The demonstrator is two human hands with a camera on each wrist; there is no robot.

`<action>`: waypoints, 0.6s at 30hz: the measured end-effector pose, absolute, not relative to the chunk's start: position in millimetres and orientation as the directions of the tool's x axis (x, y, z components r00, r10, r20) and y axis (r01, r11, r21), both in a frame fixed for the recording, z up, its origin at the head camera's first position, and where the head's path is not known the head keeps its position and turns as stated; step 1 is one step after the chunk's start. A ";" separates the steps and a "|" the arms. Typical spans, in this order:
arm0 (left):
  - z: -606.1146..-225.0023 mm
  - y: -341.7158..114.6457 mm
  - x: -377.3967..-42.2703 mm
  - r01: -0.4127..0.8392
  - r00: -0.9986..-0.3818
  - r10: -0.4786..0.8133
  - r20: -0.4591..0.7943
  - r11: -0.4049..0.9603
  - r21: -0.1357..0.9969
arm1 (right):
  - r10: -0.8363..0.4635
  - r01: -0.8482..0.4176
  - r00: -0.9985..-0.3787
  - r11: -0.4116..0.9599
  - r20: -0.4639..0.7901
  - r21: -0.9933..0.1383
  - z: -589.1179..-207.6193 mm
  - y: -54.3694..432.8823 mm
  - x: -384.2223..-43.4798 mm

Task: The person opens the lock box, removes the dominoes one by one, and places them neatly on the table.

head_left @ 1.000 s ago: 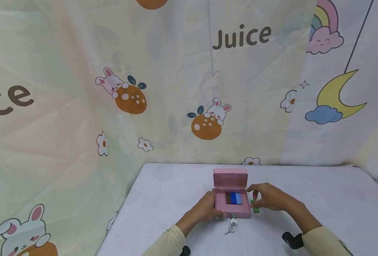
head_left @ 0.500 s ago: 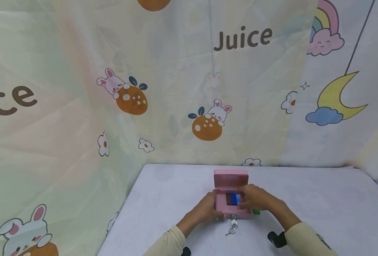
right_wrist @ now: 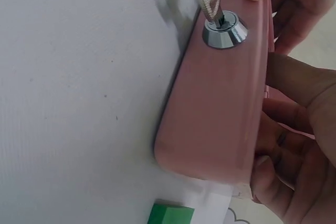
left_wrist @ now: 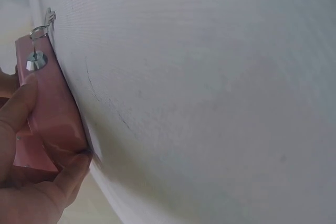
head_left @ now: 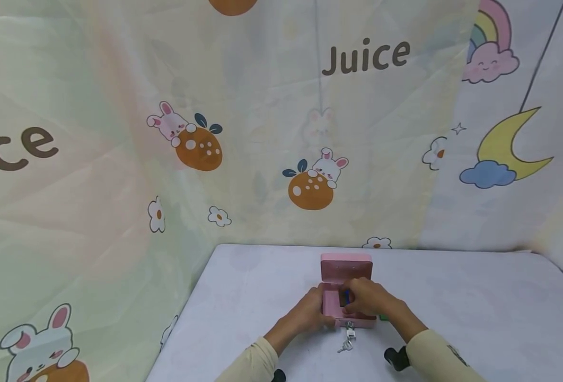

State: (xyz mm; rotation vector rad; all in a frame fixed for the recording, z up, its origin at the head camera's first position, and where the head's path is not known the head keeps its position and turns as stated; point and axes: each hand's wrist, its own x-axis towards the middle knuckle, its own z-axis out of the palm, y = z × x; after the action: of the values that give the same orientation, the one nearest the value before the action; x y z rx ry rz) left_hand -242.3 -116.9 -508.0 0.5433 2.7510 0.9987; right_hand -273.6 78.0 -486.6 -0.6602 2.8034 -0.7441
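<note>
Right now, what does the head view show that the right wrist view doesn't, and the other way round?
Only the head view shows the brown block and a sliver of the blue block inside the pink box, plus the yellow moon printed on the backdrop.

Only the right wrist view plainly shows a key seated in the lock; the head view is too small to tell.

Both share the pink box, the green block, the left hand and the right hand.

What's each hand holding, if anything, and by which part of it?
Left hand: the pink box, gripped at its left end. Right hand: inside the box at the coloured blocks; can't tell whether it grips one.
</note>
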 end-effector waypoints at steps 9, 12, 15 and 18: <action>-506.0 -116.6 -242.9 0.282 -0.920 0.390 -0.029 0.712 0.643 | -0.426 -0.367 -0.904 0.818 -0.038 -0.443 -489.7 73.3 -272.8; -506.8 -116.3 -243.6 0.284 -0.919 0.392 -0.028 0.711 0.643 | -0.431 -0.374 -0.901 0.820 -0.038 -0.433 -490.3 71.8 -273.6; -507.8 -116.1 -243.9 0.281 -0.921 0.389 -0.031 0.716 0.639 | -0.437 -0.386 -0.899 0.821 -0.029 -0.420 -492.8 70.4 -275.0; -508.6 -116.1 -243.8 0.279 -0.922 0.386 -0.033 0.721 0.634 | -0.443 -0.400 -0.896 0.821 -0.012 -0.406 -496.6 69.2 -276.5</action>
State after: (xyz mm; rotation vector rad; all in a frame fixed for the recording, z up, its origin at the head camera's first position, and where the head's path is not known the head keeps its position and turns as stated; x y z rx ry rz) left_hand -243.8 -116.1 -508.6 0.5374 2.7620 0.9776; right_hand -276.5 69.2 -496.6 -0.6727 2.8965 -0.6111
